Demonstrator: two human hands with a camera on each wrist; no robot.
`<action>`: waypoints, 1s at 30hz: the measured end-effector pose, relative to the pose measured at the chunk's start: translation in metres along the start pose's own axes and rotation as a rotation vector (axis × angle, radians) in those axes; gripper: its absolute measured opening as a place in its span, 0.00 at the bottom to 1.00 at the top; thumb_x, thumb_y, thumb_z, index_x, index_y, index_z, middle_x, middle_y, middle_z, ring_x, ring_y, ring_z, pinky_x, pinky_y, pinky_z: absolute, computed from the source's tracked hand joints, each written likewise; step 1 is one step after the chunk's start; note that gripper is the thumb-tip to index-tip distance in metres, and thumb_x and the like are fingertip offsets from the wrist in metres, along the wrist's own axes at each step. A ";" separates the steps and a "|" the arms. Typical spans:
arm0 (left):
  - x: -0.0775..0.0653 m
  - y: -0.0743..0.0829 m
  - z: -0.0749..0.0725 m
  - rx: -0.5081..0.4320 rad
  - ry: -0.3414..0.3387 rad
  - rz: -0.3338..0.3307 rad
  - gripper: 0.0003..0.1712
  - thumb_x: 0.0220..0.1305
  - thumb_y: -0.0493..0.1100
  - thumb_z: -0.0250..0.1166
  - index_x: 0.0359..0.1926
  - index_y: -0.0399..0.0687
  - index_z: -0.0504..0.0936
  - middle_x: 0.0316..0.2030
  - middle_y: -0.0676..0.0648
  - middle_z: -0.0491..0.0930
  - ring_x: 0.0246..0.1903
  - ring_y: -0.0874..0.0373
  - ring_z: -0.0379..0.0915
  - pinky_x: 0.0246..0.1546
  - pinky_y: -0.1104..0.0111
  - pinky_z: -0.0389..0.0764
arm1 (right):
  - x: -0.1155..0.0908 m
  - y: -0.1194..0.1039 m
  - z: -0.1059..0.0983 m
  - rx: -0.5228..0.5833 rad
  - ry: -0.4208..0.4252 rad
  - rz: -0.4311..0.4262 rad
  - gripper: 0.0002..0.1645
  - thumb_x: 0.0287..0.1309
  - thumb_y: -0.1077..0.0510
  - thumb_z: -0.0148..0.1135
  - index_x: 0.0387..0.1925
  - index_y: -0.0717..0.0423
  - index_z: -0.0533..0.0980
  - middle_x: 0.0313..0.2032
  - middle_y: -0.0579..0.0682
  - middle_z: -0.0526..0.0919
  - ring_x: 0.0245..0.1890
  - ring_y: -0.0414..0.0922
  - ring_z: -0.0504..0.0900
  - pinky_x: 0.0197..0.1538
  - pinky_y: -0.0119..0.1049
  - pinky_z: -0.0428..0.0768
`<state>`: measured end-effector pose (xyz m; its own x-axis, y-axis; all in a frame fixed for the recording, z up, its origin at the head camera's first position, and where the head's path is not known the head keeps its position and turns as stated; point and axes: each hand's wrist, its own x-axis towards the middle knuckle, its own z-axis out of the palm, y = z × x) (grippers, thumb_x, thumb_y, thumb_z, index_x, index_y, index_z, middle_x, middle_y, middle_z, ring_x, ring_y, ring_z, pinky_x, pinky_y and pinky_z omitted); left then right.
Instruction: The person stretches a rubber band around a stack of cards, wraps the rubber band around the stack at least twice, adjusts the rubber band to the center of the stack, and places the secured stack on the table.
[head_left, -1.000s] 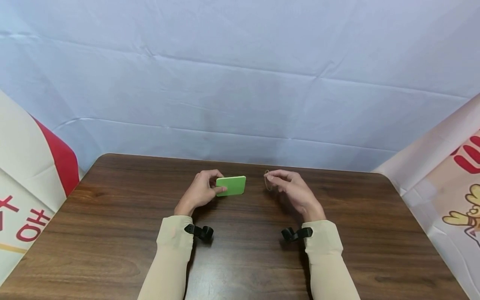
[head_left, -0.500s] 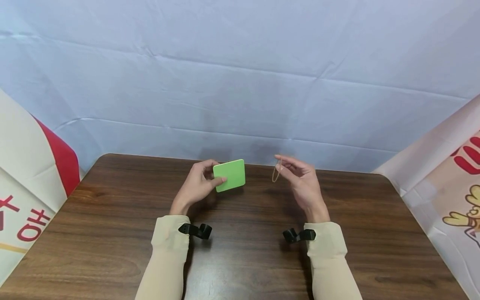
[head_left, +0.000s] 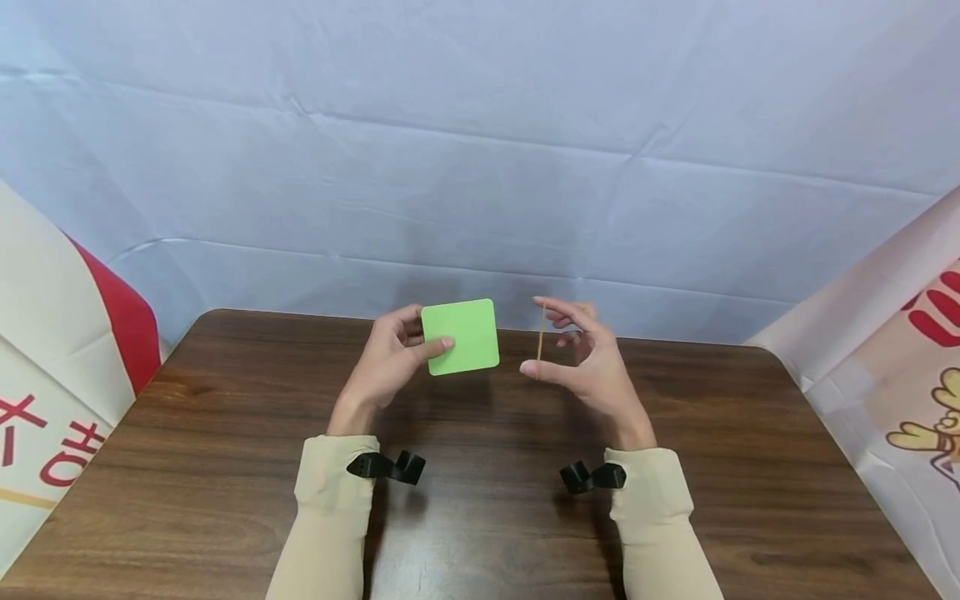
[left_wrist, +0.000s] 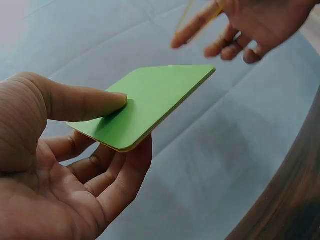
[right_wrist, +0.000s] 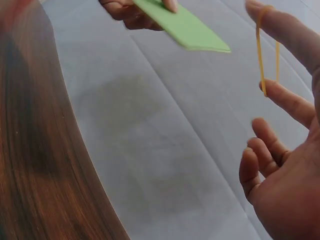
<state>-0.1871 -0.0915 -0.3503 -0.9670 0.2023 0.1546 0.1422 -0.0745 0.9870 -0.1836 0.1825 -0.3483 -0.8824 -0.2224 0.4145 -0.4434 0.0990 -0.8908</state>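
My left hand (head_left: 384, 358) pinches a thin stack of green square cards (head_left: 474, 332) with rounded corners, thumb on the face and fingers behind. In the left wrist view the stack (left_wrist: 162, 90) is tilted, and its layered edge shows. To its right, my right hand (head_left: 600, 367) has thumb and index finger spread apart. A yellow rubber band (head_left: 541, 337) is stretched between them, looped round both near the tips, as the right wrist view shows of the band (right_wrist: 260, 55). The other right fingers are loosely bent. A gap separates the band from the cards.
Both hands are above a dark brown wooden table (head_left: 480, 517), near its far edge. A pale blue cloth (head_left: 480, 167) hangs behind it. Printed cloths stand at the left (head_left: 60, 375) and right (head_left: 900, 392). Each wrist wears a black strapped camera.
My left hand has raised the cards and turned their face toward the head camera. My right hand has gone from pinching the rubber band to stretching it between spread thumb and index finger.
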 end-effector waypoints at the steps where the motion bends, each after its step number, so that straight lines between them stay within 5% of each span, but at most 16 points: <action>1: -0.001 0.002 0.000 -0.033 -0.009 -0.009 0.20 0.61 0.24 0.66 0.54 0.26 0.77 0.44 0.35 0.82 0.40 0.51 0.85 0.41 0.63 0.85 | 0.000 -0.001 0.001 -0.039 -0.028 0.000 0.47 0.41 0.70 0.81 0.67 0.52 0.75 0.56 0.55 0.69 0.57 0.49 0.66 0.53 0.42 0.69; 11: -0.004 0.008 -0.001 -0.204 -0.095 -0.114 0.21 0.61 0.27 0.66 0.56 0.27 0.76 0.39 0.45 0.86 0.35 0.56 0.85 0.35 0.65 0.85 | -0.007 -0.039 0.018 -0.265 -0.178 -0.017 0.63 0.32 0.66 0.87 0.73 0.53 0.65 0.64 0.58 0.60 0.62 0.49 0.62 0.56 0.47 0.66; 30: -0.004 0.012 0.012 -0.203 -0.221 -0.218 0.25 0.61 0.27 0.66 0.60 0.26 0.75 0.37 0.44 0.86 0.34 0.55 0.86 0.35 0.63 0.86 | -0.007 -0.045 0.026 -0.267 -0.276 0.011 0.67 0.30 0.63 0.88 0.74 0.50 0.62 0.68 0.57 0.53 0.68 0.51 0.55 0.59 0.54 0.64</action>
<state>-0.1787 -0.0820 -0.3391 -0.8977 0.4395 -0.0308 -0.1283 -0.1940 0.9726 -0.1535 0.1541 -0.3165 -0.8282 -0.4687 0.3071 -0.4914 0.3438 -0.8002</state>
